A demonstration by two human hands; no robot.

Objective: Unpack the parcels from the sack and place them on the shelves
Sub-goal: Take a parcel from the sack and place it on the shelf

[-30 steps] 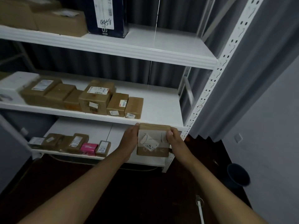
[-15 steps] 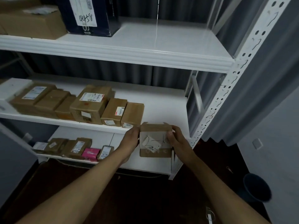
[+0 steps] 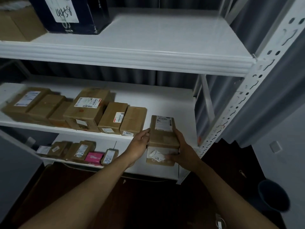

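A small brown cardboard parcel [image 3: 162,134] with a white label on top sits between both my hands at the front edge of the middle shelf [image 3: 171,103], just right of a row of several brown parcels [image 3: 85,111]. My left hand [image 3: 140,142] holds its left side. My right hand [image 3: 181,149] grips its right side and front face. The parcel's far end lies over the shelf; its front end overhangs the edge. No sack is in view.
The top shelf [image 3: 148,40] carries a dark box [image 3: 72,14] and a brown carton [image 3: 18,25] at left. The bottom shelf [image 3: 153,169] holds several small parcels and a pink one [image 3: 94,157]. A white perforated upright [image 3: 247,90] stands right. A dark bin [image 3: 274,197] is on the floor.
Both hands have lifted the parcel from below the middle shelf's edge up and forward onto that shelf, tipping it so its labelled top shows. The camera moved closer.
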